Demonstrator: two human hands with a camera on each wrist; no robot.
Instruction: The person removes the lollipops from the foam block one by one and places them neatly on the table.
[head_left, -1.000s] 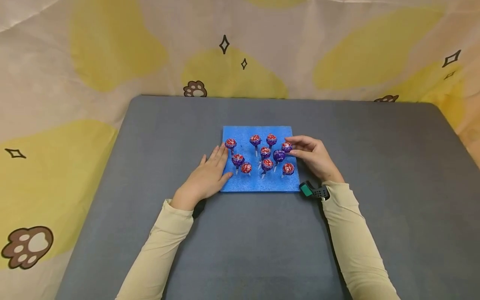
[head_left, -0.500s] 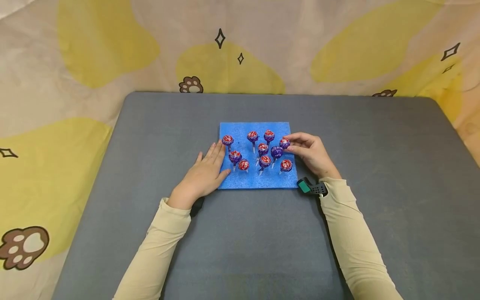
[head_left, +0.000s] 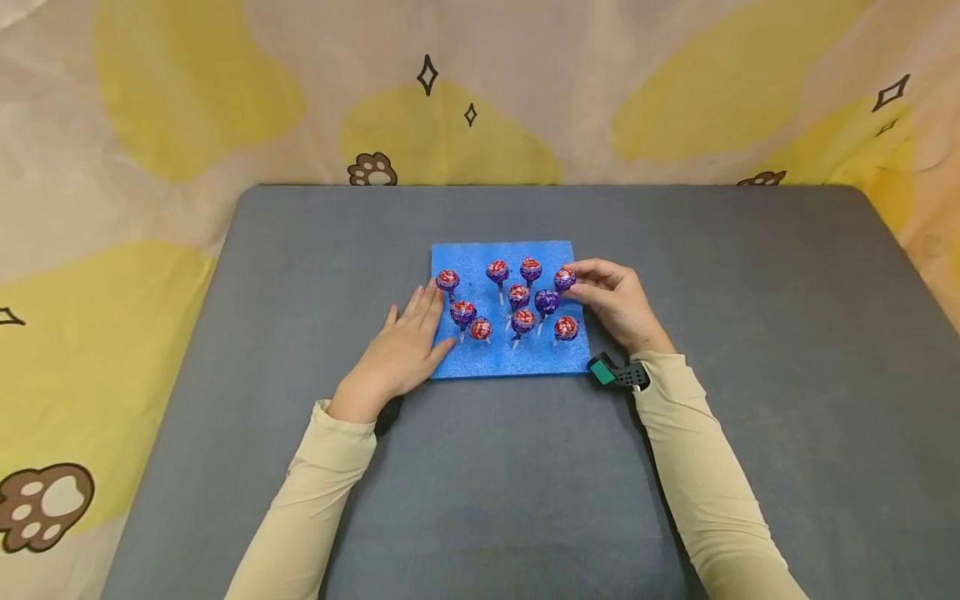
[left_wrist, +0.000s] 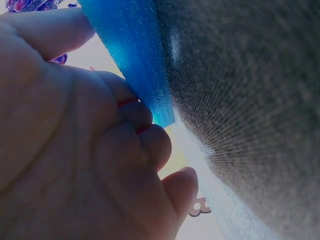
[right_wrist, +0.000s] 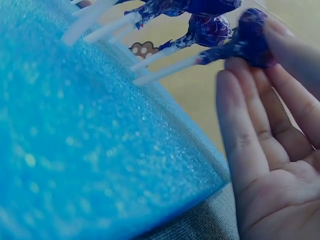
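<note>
A blue foam board (head_left: 487, 362) lies flat, with several lollipops in purple and red wrappers standing in it on white sticks. My right hand (head_left: 618, 304) pinches the head of the lollipop (head_left: 565, 279) by the board's right edge, thumb on one side and fingers on the other. In the right wrist view that lollipop's head (right_wrist: 252, 37) leans towards the fingers, and its stick meets the board. Along the left edge lies my left hand (head_left: 397, 350), fingers straight and touching the board beside a lollipop (head_left: 447, 281). The left wrist view shows its fingertips against the board's side (left_wrist: 140, 55).
A grey table (head_left: 480, 483) with rounded far corners carries the board. Behind and to the left hangs a patterned cloth (head_left: 570, 92) with yellow patches and paw prints. A dark wrist strap with a green face (head_left: 603, 372) sits at the board's near right corner.
The whole head view has shifted slightly, so the board appears further left and higher. The pinched lollipop's head has turned and shows less red. My left hand keeps its place on the board.
</note>
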